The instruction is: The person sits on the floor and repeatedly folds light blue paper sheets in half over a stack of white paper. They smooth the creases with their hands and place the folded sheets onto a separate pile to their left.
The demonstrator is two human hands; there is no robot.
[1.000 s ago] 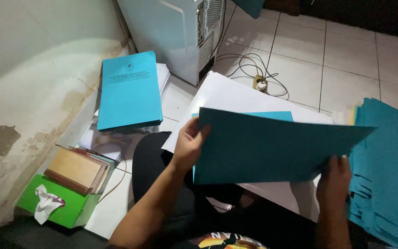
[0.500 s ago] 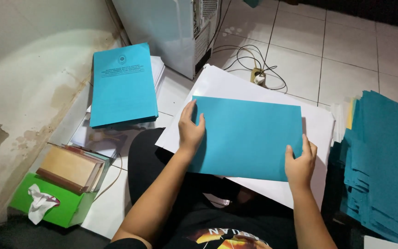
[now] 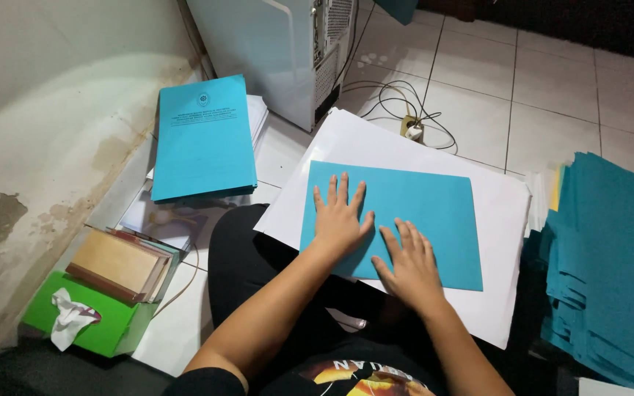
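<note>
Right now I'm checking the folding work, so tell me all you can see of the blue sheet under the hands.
The blue sheet is a plain, matte rectangle of thin card or paper, lying flat and slightly askew on a larger white sheet. The left hand and right hand press palm-down on its near-left part, fingers spread.

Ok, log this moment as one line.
left hand: flat on blue sheet | right hand: flat on blue sheet | sheet: lying on white paper

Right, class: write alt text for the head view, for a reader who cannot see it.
Both bare hands, left hand and right hand, press flat on a blue paper sheet lying on a large white sheet. A stack of teal paper sits at right.
</note>
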